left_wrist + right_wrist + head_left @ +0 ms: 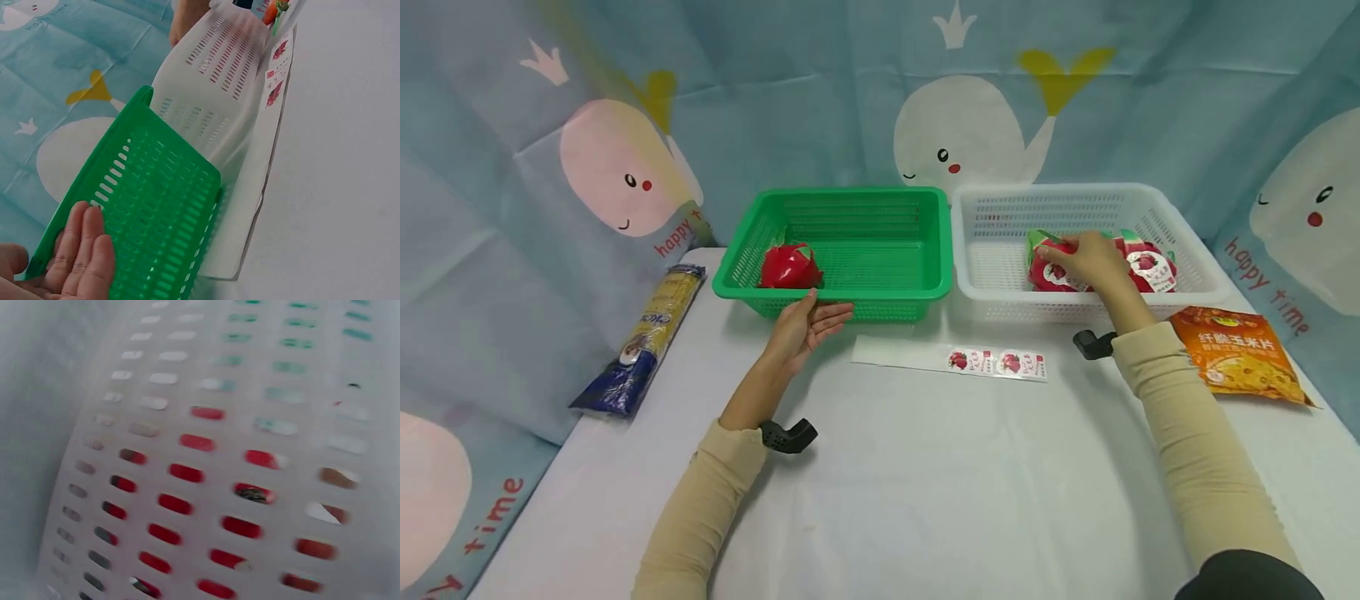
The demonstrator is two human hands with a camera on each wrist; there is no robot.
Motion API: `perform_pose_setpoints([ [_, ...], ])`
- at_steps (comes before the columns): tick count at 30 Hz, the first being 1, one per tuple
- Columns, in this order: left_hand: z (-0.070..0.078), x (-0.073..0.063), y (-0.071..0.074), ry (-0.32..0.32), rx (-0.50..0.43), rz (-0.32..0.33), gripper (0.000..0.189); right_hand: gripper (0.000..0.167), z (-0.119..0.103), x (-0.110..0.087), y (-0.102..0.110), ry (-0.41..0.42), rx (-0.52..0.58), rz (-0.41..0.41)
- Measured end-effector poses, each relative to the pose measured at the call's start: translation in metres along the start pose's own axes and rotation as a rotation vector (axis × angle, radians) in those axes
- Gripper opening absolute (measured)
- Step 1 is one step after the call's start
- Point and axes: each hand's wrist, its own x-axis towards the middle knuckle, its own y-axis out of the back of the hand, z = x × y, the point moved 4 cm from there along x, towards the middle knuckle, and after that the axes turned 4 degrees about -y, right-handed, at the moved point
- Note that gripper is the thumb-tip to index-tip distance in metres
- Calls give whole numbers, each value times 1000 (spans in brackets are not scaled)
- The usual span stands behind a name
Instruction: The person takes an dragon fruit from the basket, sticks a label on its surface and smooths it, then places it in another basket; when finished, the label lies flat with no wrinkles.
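Observation:
My left hand (801, 333) is at the near rim of a green basket (880, 293), fingers straight along its outer wall. In the left wrist view its fingers (94, 259) overlap that perforated wall. A red dragon fruit (790, 267) with green tips lies in this basket's left part. In the white basket (1007, 296), my right hand (1093, 258) reaches down and grips a labelled dragon fruit (1047, 273), its fingers bent over the top. Another labelled dragon fruit (1150, 265) lies just right of that hand. The right wrist view shows red through the white wall's slots (187, 473).
A strip of dragon fruit stickers (951, 358) lies in front of the baskets. A yellow and blue packet (651, 337) is at the left, an orange snack bag (1243, 354) at the right. A whale-print curtain (820, 100) hangs behind the white table (940, 483).

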Motion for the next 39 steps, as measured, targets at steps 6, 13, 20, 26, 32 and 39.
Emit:
perform_pose_setpoints([
  [6,7,2,-3,68,184,-124,51,63,7,-27,17,83,79,137],
  [13,45,10,11,-152,345,-103,32,46,12,-72,19,204,338,170],
  [20,90,42,42,-412,774,38,21,22,41,-95,-27,274,724,-163],
  [26,104,65,56,-380,1358,24,30,26,63,-90,-41,97,1421,-340],
  [32,105,81,69,-269,1623,-103,49,30,67,-88,-45,48,1533,-270],
  [39,104,95,75,-126,1735,-155,73,23,60,-86,-47,119,1491,-237],
])
